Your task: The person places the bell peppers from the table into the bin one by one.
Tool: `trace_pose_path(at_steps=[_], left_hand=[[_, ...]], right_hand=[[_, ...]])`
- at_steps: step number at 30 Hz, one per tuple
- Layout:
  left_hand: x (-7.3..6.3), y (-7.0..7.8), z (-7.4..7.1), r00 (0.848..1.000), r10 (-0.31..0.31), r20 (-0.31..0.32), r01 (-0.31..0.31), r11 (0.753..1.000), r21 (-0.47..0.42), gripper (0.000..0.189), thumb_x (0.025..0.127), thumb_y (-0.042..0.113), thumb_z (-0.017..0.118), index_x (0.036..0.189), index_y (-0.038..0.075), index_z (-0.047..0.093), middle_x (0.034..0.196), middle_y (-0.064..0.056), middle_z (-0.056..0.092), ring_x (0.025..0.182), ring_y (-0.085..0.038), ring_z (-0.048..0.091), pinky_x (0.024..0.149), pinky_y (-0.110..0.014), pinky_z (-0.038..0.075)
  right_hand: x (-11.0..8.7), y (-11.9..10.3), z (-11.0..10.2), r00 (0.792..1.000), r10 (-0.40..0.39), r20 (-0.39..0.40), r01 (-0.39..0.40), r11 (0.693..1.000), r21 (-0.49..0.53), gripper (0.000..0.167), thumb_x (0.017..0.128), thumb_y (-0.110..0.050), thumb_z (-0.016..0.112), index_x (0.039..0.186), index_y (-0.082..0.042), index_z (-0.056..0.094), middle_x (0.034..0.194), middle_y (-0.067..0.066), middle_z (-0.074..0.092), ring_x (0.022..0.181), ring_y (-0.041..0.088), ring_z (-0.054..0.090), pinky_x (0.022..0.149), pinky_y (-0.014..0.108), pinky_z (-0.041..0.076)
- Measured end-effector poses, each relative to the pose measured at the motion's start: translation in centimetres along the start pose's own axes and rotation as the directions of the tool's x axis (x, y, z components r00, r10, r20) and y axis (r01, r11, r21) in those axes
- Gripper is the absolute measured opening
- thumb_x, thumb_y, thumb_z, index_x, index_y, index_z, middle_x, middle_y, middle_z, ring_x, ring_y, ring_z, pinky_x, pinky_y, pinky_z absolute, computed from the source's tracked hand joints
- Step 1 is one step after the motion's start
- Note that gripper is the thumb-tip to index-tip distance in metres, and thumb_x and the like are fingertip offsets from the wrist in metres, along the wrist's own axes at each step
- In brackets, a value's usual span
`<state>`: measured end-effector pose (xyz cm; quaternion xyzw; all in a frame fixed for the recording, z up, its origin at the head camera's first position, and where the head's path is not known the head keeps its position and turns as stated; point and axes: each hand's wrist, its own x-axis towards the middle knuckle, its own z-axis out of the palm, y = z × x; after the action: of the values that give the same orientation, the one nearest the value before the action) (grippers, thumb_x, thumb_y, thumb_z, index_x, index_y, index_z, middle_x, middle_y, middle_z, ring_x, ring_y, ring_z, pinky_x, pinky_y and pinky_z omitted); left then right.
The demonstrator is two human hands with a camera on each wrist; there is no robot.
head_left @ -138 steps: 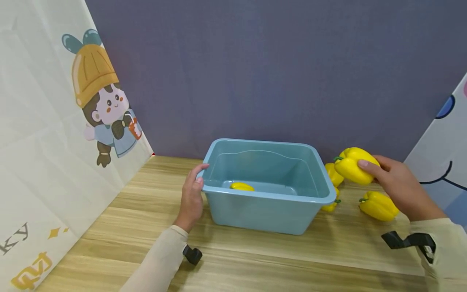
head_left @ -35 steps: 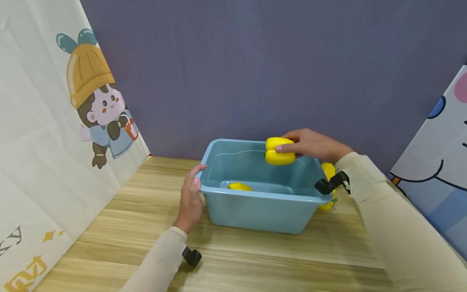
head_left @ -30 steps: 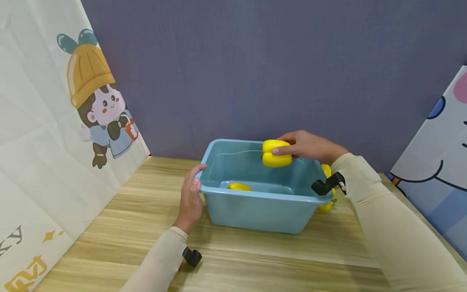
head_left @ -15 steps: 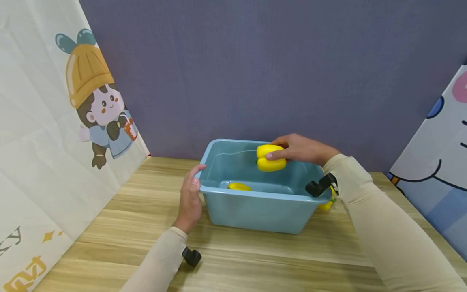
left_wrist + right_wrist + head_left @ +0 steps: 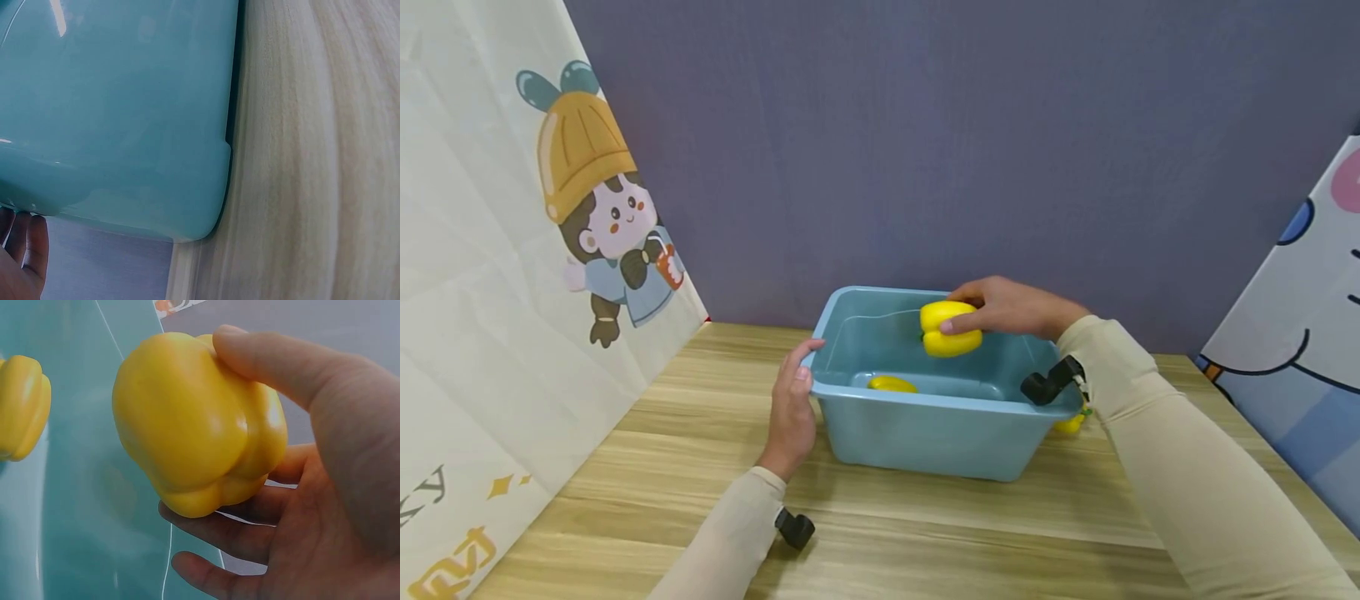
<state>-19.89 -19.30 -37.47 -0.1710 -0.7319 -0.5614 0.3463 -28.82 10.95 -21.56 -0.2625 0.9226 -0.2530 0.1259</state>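
A yellow bell pepper point(image 5: 952, 340) hangs over the inside of a blue plastic bin point(image 5: 917, 437), below the level of its back rim. My right hand point(image 5: 1015, 307) holds it between thumb and fingers; the right wrist view shows the thumb point(image 5: 262, 356) across its upper side. Another yellow pepper point(image 5: 892, 384) lies on the bin's floor, partly hidden by the front wall. At the bin's left edge, my left hand point(image 5: 792, 412) grips the rim. The left wrist view has a few of its fingers point(image 5: 36, 244) against the bin's side.
A further yellow pepper point(image 5: 1070, 424) with a green stem lies on the wooden table point(image 5: 880, 542) beyond the bin's right end, mostly hidden by the bin and my right arm. Behind the bin rises a grey-blue partition point(image 5: 925, 150). A printed white sheet point(image 5: 475, 250) borders the left.
My right hand has carried the pepper from right of the bin to over its inside, then slightly left and lower over the last second. The left hand stays on the rim.
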Motion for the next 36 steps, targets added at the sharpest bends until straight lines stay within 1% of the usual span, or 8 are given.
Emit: trace_pose_path(at_steps=[7, 11, 17, 22, 25, 30, 36], left_hand=[[-0.1, -0.2, 0.2, 1.000, 0.023, -0.018, -0.023, 1.000, -0.004, 0.048, 0.101, 0.024, 0.029, 0.137, 0.006, 0.056, 0.137, -0.015, 0.054, 0.123, -0.029, 0.049, 0.100, -0.047, 0.036], [-0.1, -0.3, 0.2, 1.000, 0.021, -0.021, -0.021, 1.000, -0.007, 0.047, 0.101, 0.023, 0.030, 0.137, 0.007, 0.056, 0.137, -0.014, 0.054, 0.123, -0.029, 0.049, 0.101, -0.047, 0.035], [0.1, -0.3, 0.4, 1.000, 0.015, -0.018, -0.015, 1.000, -0.004, 0.047, 0.102, 0.024, 0.029, 0.137, 0.008, 0.055, 0.138, -0.014, 0.053, 0.123, -0.029, 0.049, 0.101, -0.049, 0.036], [0.2, -0.4, 0.7, 1.000, 0.012, -0.023, -0.012, 1.000, 0.001, 0.047, 0.102, 0.026, 0.029, 0.137, 0.007, 0.055, 0.137, -0.015, 0.053, 0.121, -0.029, 0.049, 0.099, -0.047, 0.037], [0.4, -0.5, 1.0, 0.999, 0.017, -0.033, -0.017, 1.000, 0.002, 0.047, 0.101, 0.025, 0.029, 0.136, 0.007, 0.056, 0.136, -0.015, 0.053, 0.121, -0.029, 0.050, 0.099, -0.044, 0.037], [0.7, -0.6, 1.6, 0.998, 0.030, -0.050, -0.029, 1.000, 0.009, 0.047, 0.101, 0.024, 0.029, 0.136, 0.006, 0.056, 0.136, -0.016, 0.054, 0.121, -0.030, 0.050, 0.100, -0.043, 0.036], [1.1, -0.7, 2.5, 0.997, 0.023, -0.071, -0.020, 0.999, 0.043, 0.047, 0.101, 0.025, 0.029, 0.134, 0.006, 0.057, 0.135, -0.015, 0.055, 0.122, -0.028, 0.050, 0.101, -0.046, 0.035]], right_hand=[[0.5, -0.2, 0.2, 1.000, 0.002, 0.003, -0.002, 1.000, 0.004, 0.074, 0.081, -0.064, 0.070, 0.135, -0.016, 0.059, 0.116, 0.004, 0.063, 0.105, 0.026, 0.053, 0.094, 0.046, 0.041], [0.7, -0.3, 0.2, 1.000, 0.002, 0.006, -0.002, 1.000, -0.007, 0.075, 0.081, -0.064, 0.071, 0.137, -0.015, 0.058, 0.118, 0.004, 0.062, 0.106, 0.027, 0.053, 0.095, 0.047, 0.041], [1.0, -0.4, -0.1, 1.000, -0.003, 0.005, 0.003, 1.000, 0.002, 0.076, 0.082, -0.062, 0.071, 0.139, -0.014, 0.056, 0.122, 0.004, 0.061, 0.107, 0.027, 0.053, 0.097, 0.048, 0.041], [1.3, -0.2, -0.1, 1.000, -0.002, 0.003, 0.002, 1.000, 0.015, 0.083, 0.082, -0.063, 0.071, 0.145, -0.014, 0.050, 0.130, 0.007, 0.059, 0.112, 0.028, 0.053, 0.101, 0.051, 0.040], [1.6, 0.0, -0.4, 1.000, -0.001, -0.005, 0.002, 0.999, 0.051, 0.084, 0.083, -0.062, 0.071, 0.149, -0.016, 0.045, 0.133, 0.008, 0.058, 0.117, 0.028, 0.055, 0.103, 0.053, 0.041], [2.0, 0.4, -1.1, 1.000, -0.013, -0.003, 0.013, 0.993, 0.118, 0.080, 0.085, -0.060, 0.070, 0.149, -0.018, 0.045, 0.131, 0.006, 0.061, 0.119, 0.026, 0.058, 0.102, 0.051, 0.044], [2.4, 1.5, -2.2, 0.998, -0.053, 0.036, 0.048, 0.991, 0.127, 0.072, 0.090, -0.056, 0.067, 0.147, -0.016, 0.048, 0.134, 0.006, 0.059, 0.121, 0.025, 0.058, 0.105, 0.051, 0.042]])
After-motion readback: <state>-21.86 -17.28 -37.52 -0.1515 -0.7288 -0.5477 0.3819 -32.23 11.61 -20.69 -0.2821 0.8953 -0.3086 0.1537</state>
